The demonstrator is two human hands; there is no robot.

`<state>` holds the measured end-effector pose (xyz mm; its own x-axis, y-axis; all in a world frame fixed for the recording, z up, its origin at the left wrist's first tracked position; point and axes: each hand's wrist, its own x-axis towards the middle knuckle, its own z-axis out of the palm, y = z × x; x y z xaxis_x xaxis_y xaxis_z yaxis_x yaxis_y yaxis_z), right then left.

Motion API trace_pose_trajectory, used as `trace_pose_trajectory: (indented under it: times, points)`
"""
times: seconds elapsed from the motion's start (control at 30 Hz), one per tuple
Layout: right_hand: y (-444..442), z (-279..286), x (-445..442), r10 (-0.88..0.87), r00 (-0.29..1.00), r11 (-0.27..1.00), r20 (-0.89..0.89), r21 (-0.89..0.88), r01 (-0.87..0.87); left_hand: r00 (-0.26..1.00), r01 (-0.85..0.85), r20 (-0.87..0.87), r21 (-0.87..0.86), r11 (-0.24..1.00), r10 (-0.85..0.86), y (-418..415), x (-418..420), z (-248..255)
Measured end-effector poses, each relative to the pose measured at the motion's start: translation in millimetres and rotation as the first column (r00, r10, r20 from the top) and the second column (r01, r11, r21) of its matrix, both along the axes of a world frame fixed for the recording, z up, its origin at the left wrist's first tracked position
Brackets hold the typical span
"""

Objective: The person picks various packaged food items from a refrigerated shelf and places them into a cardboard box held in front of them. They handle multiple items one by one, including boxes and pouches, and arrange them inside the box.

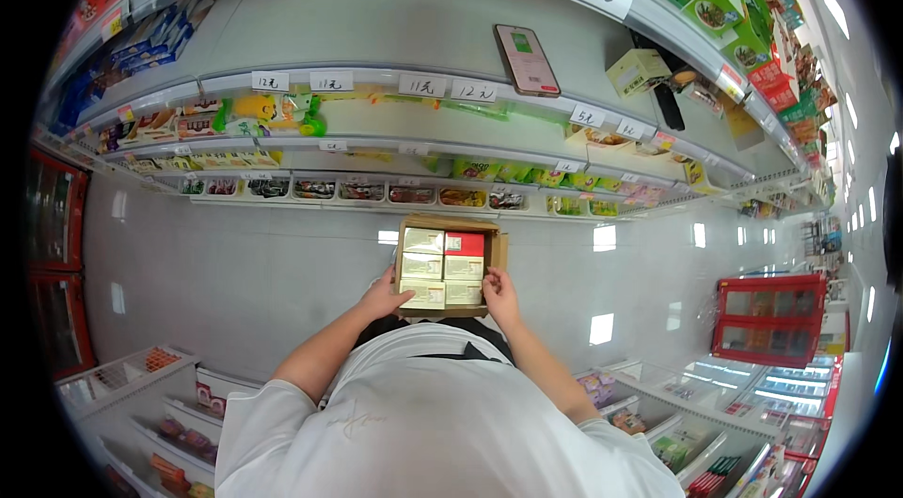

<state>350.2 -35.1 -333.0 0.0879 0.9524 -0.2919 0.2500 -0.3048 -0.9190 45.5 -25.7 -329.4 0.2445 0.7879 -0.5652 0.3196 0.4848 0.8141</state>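
Observation:
An open cardboard carton point(502, 252) is held at my waist, in front of my white shirt. Several small pale boxes point(422, 265) with printed labels fill it in two columns, and one red box point(464, 244) sits at the far right among them. My left hand point(384, 298) grips the carton's left side, its thumb over the rim against a near pale box. At the right wall, my right hand point(499, 293) has its fingers curled on the carton's edge. The carton's underside is hidden.
Ahead stands a store shelf point(395, 18) with handwritten price cards. A smartphone point(527, 61) and an open pale box point(638, 73) lie on its upper board. Grey tiled floor point(233, 251) spreads below. Red-framed cabinets point(769, 318) stand right; display bins point(176, 399) are behind me.

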Motion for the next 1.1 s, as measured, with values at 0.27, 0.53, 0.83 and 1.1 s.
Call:
trace_pose_trajectory:
  times: [0.27, 0.53, 0.83, 1.1]
  points:
    - [81, 104, 85, 0.045, 0.859, 0.83, 0.51, 0.46, -0.317, 0.962, -0.272, 0.019, -0.045, 0.961, 0.273, -32, 19, -7]
    - [252, 300, 141, -0.43, 0.586, 0.378, 0.687, 0.726, -0.574, 0.819, -0.568, -0.111, -0.009, 0.823, 0.563, -64, 60, 23]
    - [372, 374, 171, -0.237, 0.082, 0.641, 0.968, 0.219, -0.736, 0.62, -0.771, -0.2, 0.022, 0.636, 0.759, -117, 88, -13]
    - [373, 426, 150, 0.162, -0.045, 0.681, 0.986, -0.145, -0.718, 0.65, -0.711, -0.297, 0.088, 0.698, 0.699, -159, 138, -19]
